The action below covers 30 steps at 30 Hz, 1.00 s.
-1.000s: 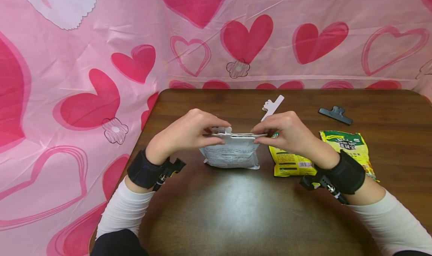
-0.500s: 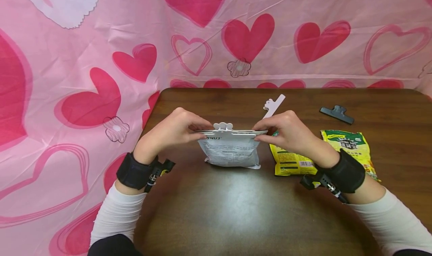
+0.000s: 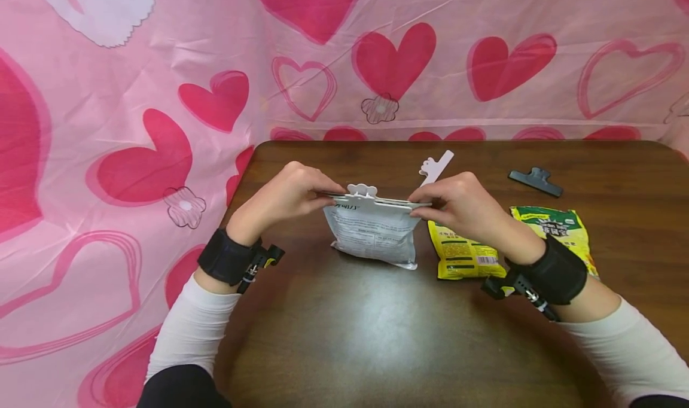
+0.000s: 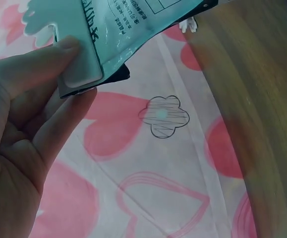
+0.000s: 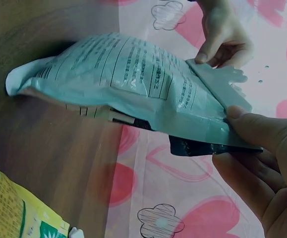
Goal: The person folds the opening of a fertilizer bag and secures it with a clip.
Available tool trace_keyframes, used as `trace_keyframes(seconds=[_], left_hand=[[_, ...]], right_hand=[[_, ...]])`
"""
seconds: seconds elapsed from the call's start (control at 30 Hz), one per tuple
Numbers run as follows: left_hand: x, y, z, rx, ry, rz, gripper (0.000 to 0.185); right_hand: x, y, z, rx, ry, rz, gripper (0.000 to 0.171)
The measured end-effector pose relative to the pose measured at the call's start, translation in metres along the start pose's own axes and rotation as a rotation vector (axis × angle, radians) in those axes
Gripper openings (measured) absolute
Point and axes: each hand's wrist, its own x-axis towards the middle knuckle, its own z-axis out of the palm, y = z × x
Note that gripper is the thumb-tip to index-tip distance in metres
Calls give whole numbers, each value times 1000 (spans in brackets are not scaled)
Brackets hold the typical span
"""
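Mid-way through clamping the long white plastic sealing clip (image 3: 377,201) along the top of the white printed foil pouch (image 3: 374,237), held just above the bench (image 3: 377,336) centre, left hand (image 3: 287,195) and right hand (image 3: 457,207) each pinching a clip end; next, probably pressing both ends evenly until latched.

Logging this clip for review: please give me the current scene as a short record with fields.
Left hand: pinches left end of white clip
Right hand: pinches right end of the clip
White pouch: hangs from the clip, bottom on brown table
Yellow packets: flat on the table, right of the pouch
Spare white clip: behind the right hand
Dark clip: far right of the table
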Motion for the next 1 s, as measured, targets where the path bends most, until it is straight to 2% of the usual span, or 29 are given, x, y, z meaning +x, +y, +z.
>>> trace_keyframes(seconds=[0.3, 0.53, 0.7, 0.87, 1.0], left_hand=[[17, -13, -1, 22, -45, 5, 28], [29, -18, 2, 102, -115, -43, 28], [37, -23, 3, 99, -96, -59, 26], [42, -31, 5, 74, -71, -44, 23], [44, -36, 5, 47, -32, -33, 21]], right_hand=[[6, 1, -4, -60, 7, 39, 24], [10, -6, -4, -98, -2, 116, 22], [13, -17, -3, -103, 2, 129, 19], [17, -27, 3, -106, 10, 145, 17], [19, -38, 9, -151, 22, 134, 16]])
